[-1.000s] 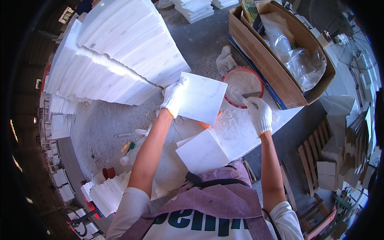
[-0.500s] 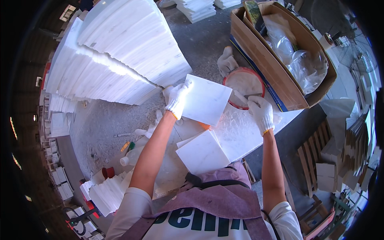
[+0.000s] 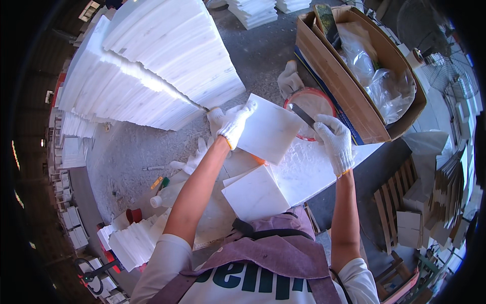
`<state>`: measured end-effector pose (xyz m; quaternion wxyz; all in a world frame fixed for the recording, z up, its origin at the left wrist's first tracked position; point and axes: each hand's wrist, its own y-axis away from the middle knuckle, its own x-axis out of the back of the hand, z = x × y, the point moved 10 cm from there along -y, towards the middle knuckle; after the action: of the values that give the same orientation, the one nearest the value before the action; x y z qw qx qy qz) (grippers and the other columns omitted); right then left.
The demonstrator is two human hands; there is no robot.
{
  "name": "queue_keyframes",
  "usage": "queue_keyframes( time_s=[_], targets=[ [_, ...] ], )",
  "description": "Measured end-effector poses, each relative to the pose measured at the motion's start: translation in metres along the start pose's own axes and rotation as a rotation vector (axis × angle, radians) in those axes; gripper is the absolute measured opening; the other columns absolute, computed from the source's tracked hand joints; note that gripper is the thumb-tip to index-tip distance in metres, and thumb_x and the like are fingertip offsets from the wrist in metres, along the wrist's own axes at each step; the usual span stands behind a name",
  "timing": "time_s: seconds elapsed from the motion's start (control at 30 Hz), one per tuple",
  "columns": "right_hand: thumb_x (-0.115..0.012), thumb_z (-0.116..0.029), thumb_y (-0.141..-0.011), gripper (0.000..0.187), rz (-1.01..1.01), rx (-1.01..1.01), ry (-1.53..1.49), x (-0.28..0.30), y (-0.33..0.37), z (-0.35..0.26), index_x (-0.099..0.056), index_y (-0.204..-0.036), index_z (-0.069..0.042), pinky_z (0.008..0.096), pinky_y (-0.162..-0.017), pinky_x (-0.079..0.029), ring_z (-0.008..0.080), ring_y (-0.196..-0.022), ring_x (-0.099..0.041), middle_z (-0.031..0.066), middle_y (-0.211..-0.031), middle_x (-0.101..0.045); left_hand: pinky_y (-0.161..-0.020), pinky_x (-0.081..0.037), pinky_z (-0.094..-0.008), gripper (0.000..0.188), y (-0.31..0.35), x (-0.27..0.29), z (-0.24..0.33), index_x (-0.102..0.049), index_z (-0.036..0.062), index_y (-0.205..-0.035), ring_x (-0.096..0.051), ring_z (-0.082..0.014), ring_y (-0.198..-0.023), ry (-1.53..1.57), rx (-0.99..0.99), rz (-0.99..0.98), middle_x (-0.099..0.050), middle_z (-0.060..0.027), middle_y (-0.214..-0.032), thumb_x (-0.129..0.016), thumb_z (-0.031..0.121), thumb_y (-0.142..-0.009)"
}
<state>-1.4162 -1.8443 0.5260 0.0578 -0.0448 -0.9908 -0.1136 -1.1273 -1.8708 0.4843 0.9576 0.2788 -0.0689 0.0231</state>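
Observation:
My left hand (image 3: 236,124), in a white knit glove, grips a square white marble tile (image 3: 269,129) by its left edge, tilted above the work surface. In my gloved right hand (image 3: 334,139) is a scraper-like knife with a flat dark blade (image 3: 302,115), its tip pointing up-left over a red-rimmed round container (image 3: 332,105) of pale material. Nearer my body, another square white tile (image 3: 256,192) lies on top of at least one more. A bit of orange (image 3: 258,159) shows between this pile and the held tile.
Tall stacks of white slabs (image 3: 167,50) stand at the far left. A long cardboard box (image 3: 349,86) with clear plastic sits at the far right. Loose gloves (image 3: 289,79) lie beyond the container and left of my left forearm (image 3: 195,195), near a pale bottle (image 3: 164,197). A wooden pallet (image 3: 392,207) stands right.
My right hand has turned and drawn slightly toward me, so the dark blade now shows above the container. My left hand and its tile have shifted slightly right.

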Motion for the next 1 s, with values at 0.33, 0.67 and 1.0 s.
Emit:
queue_keyframes(
  time_s=[0.33, 0.67, 1.0],
  targets=[
    [-0.065, -0.012, -0.087, 0.022, 0.069, -0.01, -0.025, 0.008, -0.002, 0.01, -0.069, -0.106, 0.0, 0.0238, -0.06, -0.05, 0.0109, -0.07, -0.062, 0.0063, -0.089, -0.068, -0.081, -0.046, -0.0293, 0.048, 0.0, -0.005, -0.007, -0.063, -0.0012, -0.112, -0.057, -0.0143, -0.092, 0.1, 0.049, -0.051, -0.064, -0.0057, -0.101, -0.061, 0.042, -0.092],
    [-0.063, -0.015, -0.09, 0.027, 0.198, -0.114, -0.053, 0.036, 0.018, 0.049, -0.067, -0.111, 0.0, 0.0245, -0.058, -0.047, 0.0086, -0.065, -0.055, 0.0048, -0.083, -0.064, -0.069, -0.047, -0.0335, 0.049, -0.018, -0.005, 0.0, -0.064, -0.002, -0.108, -0.059, -0.0166, -0.078, -0.319, 0.113, -0.183, -0.065, -0.0058, -0.09, -0.056, 0.044, -0.093],
    [-0.057, -0.014, -0.095, 0.033, -0.022, -0.424, -0.648, 0.001, 0.061, 0.111, -0.057, -0.124, 0.002, 0.0227, -0.058, -0.051, 0.0103, -0.066, -0.058, 0.0042, -0.083, -0.06, -0.064, -0.048, -0.0367, 0.046, -0.024, -0.024, 0.016, -0.067, -0.0032, -0.101, -0.058, -0.0176, -0.075, -0.463, 0.264, -0.304, -0.066, -0.0071, -0.088, -0.062, 0.041, -0.089]
  ],
)
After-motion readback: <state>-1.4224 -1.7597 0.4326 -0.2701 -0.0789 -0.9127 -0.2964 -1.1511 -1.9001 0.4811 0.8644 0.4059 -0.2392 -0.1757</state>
